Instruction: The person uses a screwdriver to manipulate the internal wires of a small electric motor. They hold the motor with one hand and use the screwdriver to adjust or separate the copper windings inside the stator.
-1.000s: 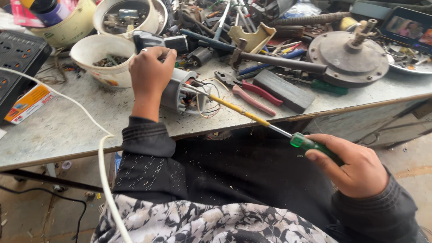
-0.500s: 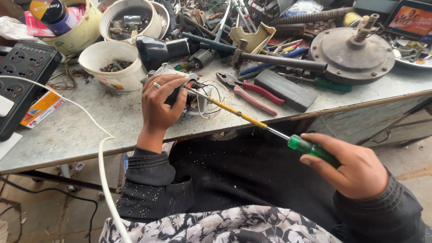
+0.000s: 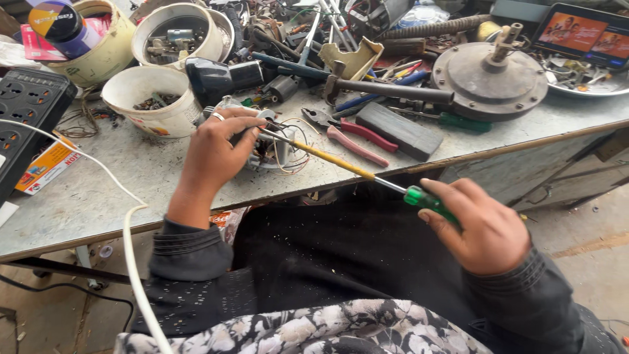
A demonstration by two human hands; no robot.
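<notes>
- Your left hand lies over a small motor part with loose copper wires, near the front edge of the grey workbench. The fingers curl around its left side and hold it in place; a ring shows on one finger.
- Your right hand is closed around the green handle of a long screwdriver. The yellow shaft runs up and to the left, and its tip goes in among the wires of the motor part, just beside your left fingertips.
- I judge that the step in hand is prying or loosening something inside the part. What exactly the tip touches I cannot tell, because your fingers and the wires cover it.
- The next move, as I judge, calls for a firm left grip, so that the part does not turn or slide toward the table edge, and for a small, controlled push on the handle.
- Keep your left fingers out of the line of the tip; a slip could hit them or cut the thin wires.
- Near at hand on the right lie red-handled pliers and a dark flat block. On the far left stands a white bowl with small pieces in it.
</notes>
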